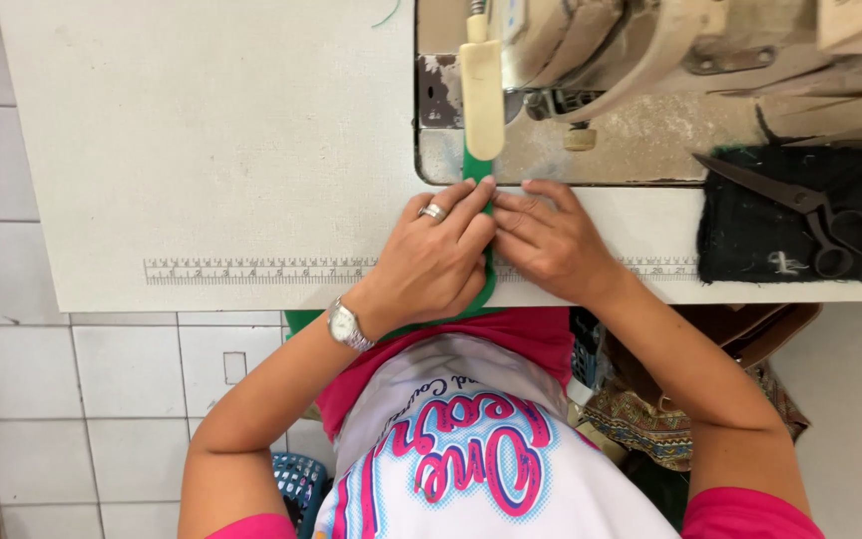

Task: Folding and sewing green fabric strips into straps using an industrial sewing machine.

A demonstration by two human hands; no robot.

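Note:
A narrow green fabric strip (478, 168) runs from the table's front edge up toward the sewing machine's (591, 50) presser area. My left hand (431, 255), with a ring and a wristwatch, lies flat on the strip with fingers pressing it down. My right hand (546, 240) sits right beside it, fingertips pinching or folding the strip's edge at the middle. Both hands touch each other over the fabric, just in front of the metal machine bed (631, 150).
The pale table top (212, 130) carries a printed ruler (251, 270) along its front edge. Black scissors (810, 215) lie on a dark cloth patch (750, 240) at the right. A blue basket (299, 479) stands on the tiled floor (72, 399) below.

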